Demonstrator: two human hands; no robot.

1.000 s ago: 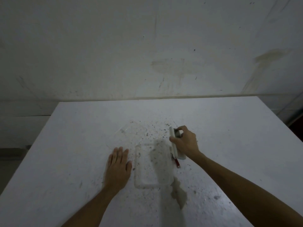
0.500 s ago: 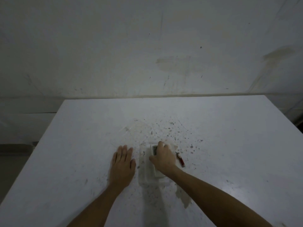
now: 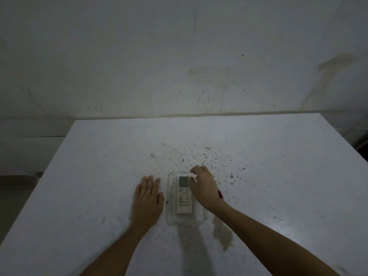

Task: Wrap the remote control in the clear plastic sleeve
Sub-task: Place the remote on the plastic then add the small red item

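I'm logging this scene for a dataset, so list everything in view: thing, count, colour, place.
remote: one, white with a grey screen, face up on the sleeve, mid-table.
sleeve: one, clear, flat on the table under the remote.
red item: one, small, mostly hidden behind the right wrist; cannot tell what it is.
table: one, white, speckled with dark spots, against the wall.
wall: one, off-white, stained, behind the table.
left hand: one, flat on the table, left of the sleeve.
right hand: one, fingers at the remote's top right corner.
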